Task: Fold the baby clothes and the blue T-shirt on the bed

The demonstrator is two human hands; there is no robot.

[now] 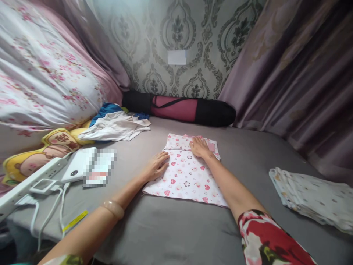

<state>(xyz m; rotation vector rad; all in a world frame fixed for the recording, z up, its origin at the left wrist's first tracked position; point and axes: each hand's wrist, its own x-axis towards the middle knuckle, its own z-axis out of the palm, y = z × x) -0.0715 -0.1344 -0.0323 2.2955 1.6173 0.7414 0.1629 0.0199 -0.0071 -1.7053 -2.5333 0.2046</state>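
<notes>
My left hand (156, 166) lies at the left edge of a white cloth printed with pink hearts and small flowers (187, 180), its fingers extended, close together and gripping nothing. My right hand (199, 146) rests palm down on the cloth's far, folded-over band, fingers open and slightly bent, pressing on the fabric rather than holding it. The cloth lies flat in the middle of a smooth grey sheet (176, 228), wider at its near edge. To the right, well apart, is a folded pale cloth with small dark dots (314, 197). At the far side lies a long black-and-pink cylindrical bag (176, 109). Far left I see a crumpled off-white cloth (116, 125); nearer on the left, a long white plastic power strip (33, 184).
</notes>
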